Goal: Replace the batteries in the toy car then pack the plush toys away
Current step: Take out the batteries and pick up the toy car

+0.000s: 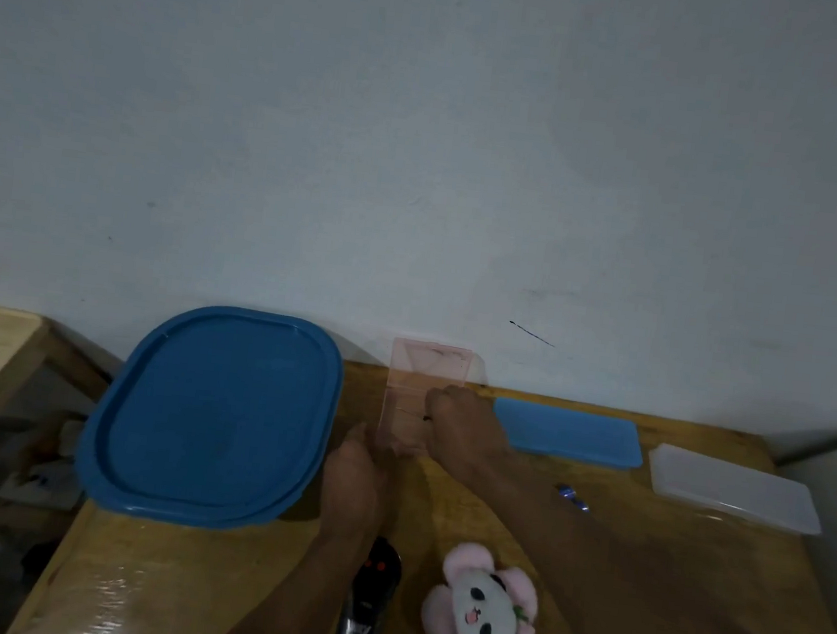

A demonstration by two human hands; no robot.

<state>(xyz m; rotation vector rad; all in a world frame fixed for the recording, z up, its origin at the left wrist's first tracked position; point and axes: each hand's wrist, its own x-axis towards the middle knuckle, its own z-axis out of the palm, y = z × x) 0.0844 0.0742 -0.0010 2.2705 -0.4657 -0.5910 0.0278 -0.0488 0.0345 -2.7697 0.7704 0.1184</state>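
Note:
A clear pink plastic case (416,394) lies open against the wall, its lid standing up. My left hand (356,475) holds the case's near left corner. My right hand (462,424) reaches into the case with curled fingers and pinches a small dark thing, too small to name. The black toy car (368,606) lies near the table's front edge, below my left forearm. A pink and white panda plush (480,617) sits just right of the car. A small blue and silver item (574,498), perhaps a battery, lies right of my right forearm.
A large blue tub lid (212,414) covers the table's left side. A flat blue lid (569,433) and a clear lidded box (734,487) lie at the right. The wall runs close behind the wooden table (182,581). A lower shelf with clutter is at far left.

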